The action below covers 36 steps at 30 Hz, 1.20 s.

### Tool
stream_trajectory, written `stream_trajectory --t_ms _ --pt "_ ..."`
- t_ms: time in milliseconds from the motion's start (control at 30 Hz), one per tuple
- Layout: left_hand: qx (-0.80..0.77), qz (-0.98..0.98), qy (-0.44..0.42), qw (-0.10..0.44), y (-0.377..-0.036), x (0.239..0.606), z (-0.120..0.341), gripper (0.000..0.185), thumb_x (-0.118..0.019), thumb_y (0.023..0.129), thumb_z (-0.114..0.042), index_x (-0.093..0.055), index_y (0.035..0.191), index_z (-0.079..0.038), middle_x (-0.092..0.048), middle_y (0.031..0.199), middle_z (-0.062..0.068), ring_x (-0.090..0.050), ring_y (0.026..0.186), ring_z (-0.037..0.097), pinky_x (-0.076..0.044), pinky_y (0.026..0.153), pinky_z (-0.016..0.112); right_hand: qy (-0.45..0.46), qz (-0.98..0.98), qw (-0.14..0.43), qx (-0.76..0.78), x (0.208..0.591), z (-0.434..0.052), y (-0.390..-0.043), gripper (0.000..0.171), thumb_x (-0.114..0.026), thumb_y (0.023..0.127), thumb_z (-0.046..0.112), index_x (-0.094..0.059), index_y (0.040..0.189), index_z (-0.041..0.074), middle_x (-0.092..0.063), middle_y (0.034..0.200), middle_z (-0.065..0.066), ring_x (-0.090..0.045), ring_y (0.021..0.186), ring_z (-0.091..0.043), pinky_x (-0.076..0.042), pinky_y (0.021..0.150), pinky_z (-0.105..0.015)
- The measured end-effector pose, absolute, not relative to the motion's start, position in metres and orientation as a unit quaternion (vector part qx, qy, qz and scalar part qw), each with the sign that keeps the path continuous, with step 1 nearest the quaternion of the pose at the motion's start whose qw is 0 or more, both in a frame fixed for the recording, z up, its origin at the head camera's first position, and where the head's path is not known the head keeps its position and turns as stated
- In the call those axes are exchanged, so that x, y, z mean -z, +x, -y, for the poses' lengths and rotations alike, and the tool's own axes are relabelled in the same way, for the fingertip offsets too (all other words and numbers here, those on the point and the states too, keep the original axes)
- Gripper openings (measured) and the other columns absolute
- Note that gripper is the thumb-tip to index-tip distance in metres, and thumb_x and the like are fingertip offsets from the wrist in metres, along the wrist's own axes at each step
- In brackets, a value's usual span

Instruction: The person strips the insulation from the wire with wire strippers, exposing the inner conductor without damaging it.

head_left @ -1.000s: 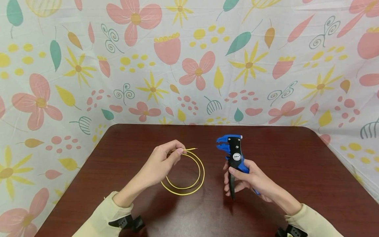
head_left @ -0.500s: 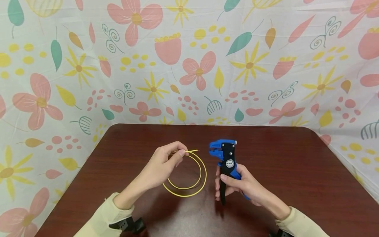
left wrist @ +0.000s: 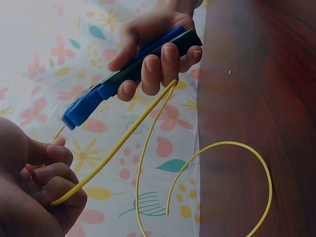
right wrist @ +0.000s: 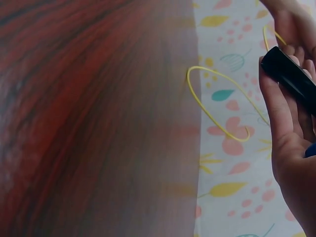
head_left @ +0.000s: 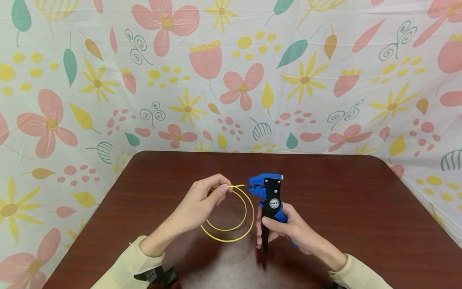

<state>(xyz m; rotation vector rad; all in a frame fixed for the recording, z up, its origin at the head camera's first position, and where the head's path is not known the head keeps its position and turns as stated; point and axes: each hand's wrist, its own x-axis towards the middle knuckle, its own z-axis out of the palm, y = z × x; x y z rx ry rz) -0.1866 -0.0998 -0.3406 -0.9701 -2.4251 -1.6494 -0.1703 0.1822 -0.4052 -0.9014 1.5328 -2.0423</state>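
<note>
My left hand (head_left: 207,196) pinches a thin yellow wire (head_left: 253,216) between thumb and fingers, close to its end. The rest of the wire hangs in loose loops below that hand. A short tip sticks out past the fingertips, pointing right. My right hand (head_left: 288,228) grips a blue and black wire stripper (head_left: 271,192) by its handles, head up, with a round label at the pivot. The stripper's blue nose faces the left hand, and the wire's tip is right at its mouth. In the left wrist view the stripper (left wrist: 91,103) slants down toward the pinched wire (left wrist: 116,148).
A dark reddish-brown table (head_left: 343,188) lies under both hands. Behind it hangs a white cloth (head_left: 231,132) with floral print. A tiny yellow bit (left wrist: 230,72) lies on the table in the left wrist view. Dark straps with cameras (head_left: 155,275) sit at the sleeves.
My right hand has brought the stripper left and slightly down, up to the wire's tip, and the stripper's nose has narrowed. The left hand with the wire has shifted slightly right.
</note>
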Motion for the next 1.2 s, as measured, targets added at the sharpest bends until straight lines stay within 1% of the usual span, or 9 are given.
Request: stream_trajectory --t_ms 67,233,400,733,933,1033,1100,1200 --pt "0.537 0.781 -0.319 0.025 -0.187 0.342 0.099 0.016 -0.054 0.112 -0.016 -0.07 0.107 -0.015 -0.049 0.068 0.0 -0.046 0.057 0.016 -0.043 0.059 0.03 -0.324 -0.551 0.215 0.738 0.405 -0.18 -0.17 0.017 -0.039 0.11 -0.003 -0.046 0.122 -0.013 -0.069 0.096 -0.018 -0.077 0.083 -0.029 -0.059 0.073 -0.062" --pt "0.542 0.774 -0.327 0.025 -0.189 0.345 0.095 0.017 -0.053 0.112 -0.016 -0.069 0.107 -0.013 -0.049 0.068 0.003 -0.047 0.059 0.017 -0.042 0.06 0.03 -0.324 -0.531 0.225 0.75 0.406 -0.175 -0.169 0.017 -0.038 0.11 -0.002 -0.05 0.122 -0.006 -0.069 0.095 -0.017 -0.076 0.082 -0.028 -0.059 0.073 -0.062" --pt "0.543 0.773 -0.326 0.029 -0.19 0.346 0.092 0.017 -0.052 0.112 -0.015 -0.069 0.107 -0.012 -0.05 0.069 0.001 -0.048 0.061 0.018 -0.042 0.061 0.03 -0.325 -0.515 0.231 0.759 0.406 -0.171 -0.168 0.018 -0.038 0.11 -0.002 -0.051 0.122 -0.004 -0.069 0.093 -0.016 -0.076 0.081 -0.027 -0.06 0.073 -0.062" --pt "0.548 0.769 -0.328 0.025 -0.191 0.347 0.087 0.017 -0.052 0.112 -0.013 -0.068 0.106 -0.011 -0.049 0.068 -0.001 -0.049 0.062 0.019 -0.042 0.062 0.03 -0.33 -0.512 0.232 0.759 0.404 -0.164 -0.167 0.017 -0.038 0.11 -0.001 -0.051 0.12 -0.006 -0.068 0.093 -0.015 -0.075 0.08 -0.025 -0.058 0.07 -0.065" --pt "0.546 0.769 -0.333 0.018 -0.191 0.347 0.087 0.016 -0.053 0.112 -0.014 -0.068 0.107 -0.012 -0.051 0.069 0.006 -0.05 0.062 0.021 -0.043 0.061 0.03 -0.329 -0.51 0.239 0.758 0.403 -0.164 -0.166 0.019 -0.038 0.11 -0.001 -0.052 0.121 -0.007 -0.068 0.092 -0.015 -0.075 0.079 -0.024 -0.059 0.07 -0.062" --pt "0.544 0.769 -0.335 0.014 -0.192 0.347 0.087 0.017 -0.052 0.112 -0.015 -0.068 0.107 -0.012 -0.052 0.069 0.008 -0.05 0.062 0.022 -0.043 0.062 0.03 -0.332 -0.507 0.242 0.758 0.403 -0.163 -0.165 0.019 -0.037 0.11 -0.001 -0.049 0.12 -0.011 -0.067 0.091 -0.014 -0.074 0.077 -0.023 -0.06 0.069 -0.06" --pt "0.544 0.768 -0.338 0.014 -0.191 0.347 0.087 0.017 -0.051 0.112 -0.014 -0.067 0.107 -0.012 -0.052 0.07 0.008 -0.05 0.062 0.023 -0.043 0.062 0.03 -0.333 -0.505 0.244 0.758 0.403 -0.163 -0.165 0.019 -0.037 0.11 -0.001 -0.047 0.118 -0.015 -0.066 0.089 -0.014 -0.073 0.076 -0.023 -0.061 0.068 -0.059" --pt "0.543 0.765 -0.345 0.019 -0.192 0.347 0.086 0.018 -0.051 0.112 -0.012 -0.067 0.105 -0.01 -0.052 0.07 0.006 -0.049 0.061 0.021 -0.042 0.061 0.029 -0.335 -0.501 0.245 0.759 0.403 -0.162 -0.164 0.019 -0.037 0.109 0.0 -0.046 0.116 -0.016 -0.065 0.088 -0.014 -0.072 0.074 -0.022 -0.061 0.066 -0.058"
